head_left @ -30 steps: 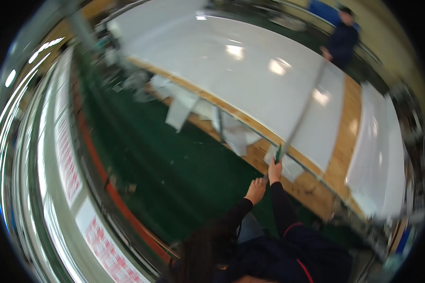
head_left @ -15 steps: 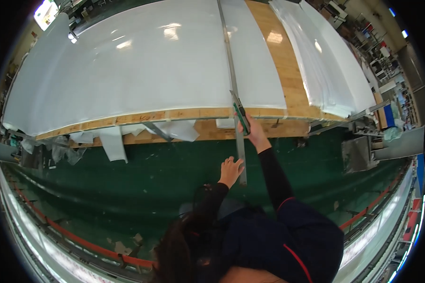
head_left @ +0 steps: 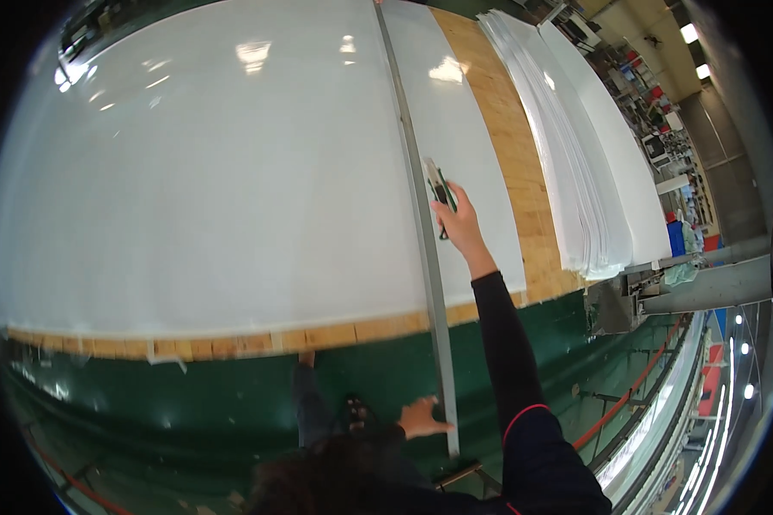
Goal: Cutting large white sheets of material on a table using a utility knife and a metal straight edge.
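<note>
My right hand (head_left: 462, 225) is closed round a green and black utility knife (head_left: 441, 190), its tip pointing away from me. The knife is over the white sheet (head_left: 215, 189), just right of a long grey metal straightedge (head_left: 414, 163). That straightedge runs across the sheet from far to near and juts past the table's front edge. Beside its near end is my left hand (head_left: 419, 418), fingers apart and thumb at the bar's side. Whether the thumb presses on the bar, I cannot tell.
A bare wooden strip of the table (head_left: 511, 142) separates the sheet from a stack of white sheets (head_left: 580, 172) at the right. The table's wooden front edge (head_left: 232, 345) borders a green floor (head_left: 258, 386). A grey metal beam (head_left: 713, 287) stands at the right.
My right hand has moved the knife from around the table's front edge farther in over the sheet. The view has shifted forward and tilted. My left hand remains by the straightedge's near end.
</note>
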The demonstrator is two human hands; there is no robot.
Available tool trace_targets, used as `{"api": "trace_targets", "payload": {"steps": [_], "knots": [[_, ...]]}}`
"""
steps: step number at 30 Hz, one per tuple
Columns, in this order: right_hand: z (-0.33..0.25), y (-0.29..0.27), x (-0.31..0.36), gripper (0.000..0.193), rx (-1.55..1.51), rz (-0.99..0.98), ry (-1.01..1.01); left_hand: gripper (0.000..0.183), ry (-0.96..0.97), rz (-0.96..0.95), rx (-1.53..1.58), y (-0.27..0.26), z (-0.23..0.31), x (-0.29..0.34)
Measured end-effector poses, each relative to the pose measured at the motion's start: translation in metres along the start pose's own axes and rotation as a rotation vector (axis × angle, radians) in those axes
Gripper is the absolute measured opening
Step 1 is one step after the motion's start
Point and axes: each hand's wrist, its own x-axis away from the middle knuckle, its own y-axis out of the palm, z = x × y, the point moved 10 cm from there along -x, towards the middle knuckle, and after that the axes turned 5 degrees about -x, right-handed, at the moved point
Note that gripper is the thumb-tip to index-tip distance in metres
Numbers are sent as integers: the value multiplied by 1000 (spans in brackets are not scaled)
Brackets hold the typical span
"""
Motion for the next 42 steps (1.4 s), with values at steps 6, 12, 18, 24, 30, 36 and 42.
{"api": "trace_targets", "payload": {"steps": [6,12,18,24,30,36,42], "knots": [[-46,47,-228,46,694,143,-506,101,-20,-495,-93,32,2,-18],[-16,70,-361,44,1164,184,-367,98,143,-485,-51,27,17,-32],[11,100,-395,48,1385,146,-266,107,135,-525,-107,40,0,-33],[20,122,-402,34,1579,176,-238,103,155,-376,-113,40,2,-36],[-8,107,-388,27,1485,-141,-343,101,114,-282,-55,24,4,-34],[8,105,-270,22,1534,-212,-285,86,27,-223,-79,20,3,-14],[35,70,-120,19,1490,-211,-179,78,-21,-47,-16,16,7,-2]]}}
